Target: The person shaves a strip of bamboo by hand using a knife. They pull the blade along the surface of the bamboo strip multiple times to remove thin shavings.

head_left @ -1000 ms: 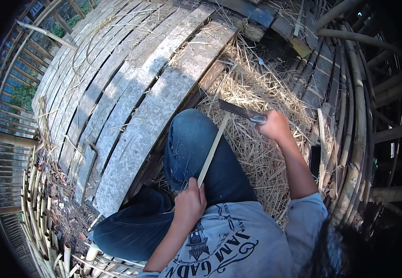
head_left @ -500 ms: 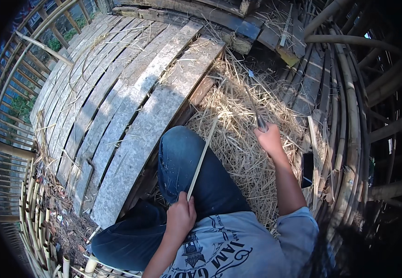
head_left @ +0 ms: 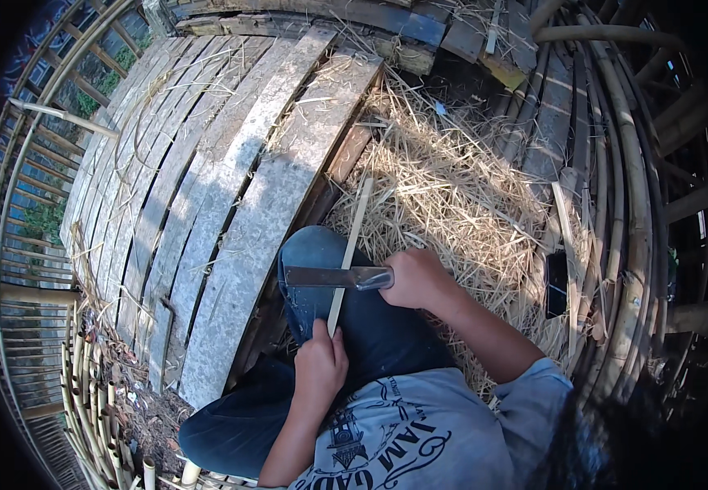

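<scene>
We see the knife (head_left: 311, 278) as metal, its blade flat and dull, glossier by the grip. Crossing the knife, the strip (head_left: 359, 214) looks like split bamboo or wood, smooth and matt. Behind the knife we find jeans (head_left: 313, 247) of matt, flecked cloth. Left of the knife, the planks (head_left: 244, 237) are weathered wood, rough and blotchy; right of it, the shavings (head_left: 468, 220) look dry and fibrous. Below it, we see the shirt (head_left: 460, 416) as matt printed cloth.

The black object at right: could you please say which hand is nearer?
Right. The right hand, holding the knife, is left of the black object; the left hand, holding the strip, is farther left and lower.
</scene>
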Demonstrator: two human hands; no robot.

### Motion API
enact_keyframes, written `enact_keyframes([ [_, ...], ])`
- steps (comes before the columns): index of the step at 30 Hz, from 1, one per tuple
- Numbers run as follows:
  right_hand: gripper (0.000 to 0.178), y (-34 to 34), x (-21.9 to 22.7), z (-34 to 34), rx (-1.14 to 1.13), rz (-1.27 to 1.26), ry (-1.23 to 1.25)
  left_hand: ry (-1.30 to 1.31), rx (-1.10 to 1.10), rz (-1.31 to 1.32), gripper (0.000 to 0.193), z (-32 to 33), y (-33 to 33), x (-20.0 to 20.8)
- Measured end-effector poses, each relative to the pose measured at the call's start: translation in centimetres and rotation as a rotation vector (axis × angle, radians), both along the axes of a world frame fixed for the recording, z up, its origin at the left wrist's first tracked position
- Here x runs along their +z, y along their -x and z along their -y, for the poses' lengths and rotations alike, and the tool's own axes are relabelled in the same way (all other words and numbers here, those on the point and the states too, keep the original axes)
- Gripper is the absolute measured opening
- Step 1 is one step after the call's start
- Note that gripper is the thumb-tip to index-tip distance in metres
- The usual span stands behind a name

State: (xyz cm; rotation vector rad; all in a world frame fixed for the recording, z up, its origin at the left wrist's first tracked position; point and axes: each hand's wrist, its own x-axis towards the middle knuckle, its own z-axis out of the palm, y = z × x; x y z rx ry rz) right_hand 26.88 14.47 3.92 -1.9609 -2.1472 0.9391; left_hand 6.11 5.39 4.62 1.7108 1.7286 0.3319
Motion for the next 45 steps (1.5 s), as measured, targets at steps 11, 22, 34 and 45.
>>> enact_keyframes([
  [11, 0.022, -1.8, 0.2, -2.5, -0.236, -0.021, -0.071, 0.087, 0.058, 0.148, 0.020, 0.2, 0.3, -0.6],
  [22, 0.032, -7.3, -2.5, -6.4, -0.582, 0.069, 0.223, 0.042, 0.065, 0.137, 0.019, 0.6, 0.3, -0.4],
  [34, 0.024, -0.3, -3.1, 1.1, 0.042, -0.098, -0.215, 0.123, 0.057, 0.208, 0.021, 0.3, 0.5, -0.8],
  [45, 0.026, -7.7, -0.4, -4.3, -0.461, 0.088, 0.001, 0.058, 0.081, 0.249, 0.024, 2.0, 0.3, -1.1],
])
